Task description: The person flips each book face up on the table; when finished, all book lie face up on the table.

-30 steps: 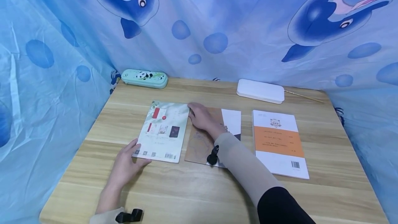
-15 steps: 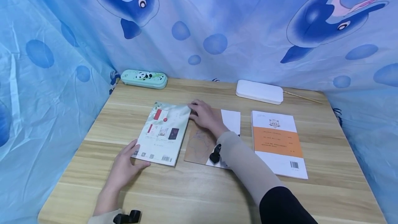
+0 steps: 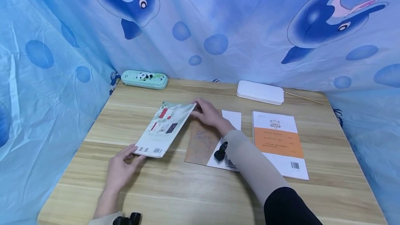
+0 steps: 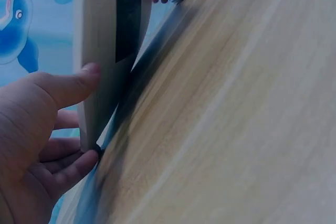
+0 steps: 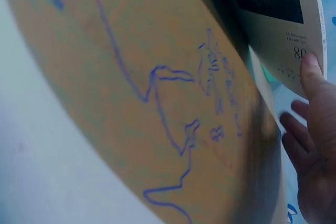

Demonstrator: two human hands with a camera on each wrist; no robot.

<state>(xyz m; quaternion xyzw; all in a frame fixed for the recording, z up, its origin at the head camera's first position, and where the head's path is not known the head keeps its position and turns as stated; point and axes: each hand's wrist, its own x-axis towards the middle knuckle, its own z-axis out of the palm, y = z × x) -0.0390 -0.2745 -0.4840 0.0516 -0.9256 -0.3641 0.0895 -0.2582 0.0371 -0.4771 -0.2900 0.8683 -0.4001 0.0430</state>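
I've got the pale booklet [image 3: 165, 129] tilted between my left hand [image 3: 119, 171] and right hand [image 3: 210, 114], pinching opposite corners, brown book [image 3: 202, 143] beneath the right: a lift, I'd judge, calling next for steady, matched grips.

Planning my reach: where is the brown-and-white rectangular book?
In the head view, the brown-and-white book lies just right of centre, between the tilted pale-green book and the white-and-orange book.

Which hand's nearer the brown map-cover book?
Right. The right hand is at the far-left corner of the brown map-cover book, holding the pale green magazine by a raised corner; the left hand is left of the book, at the magazine's near-left corner.
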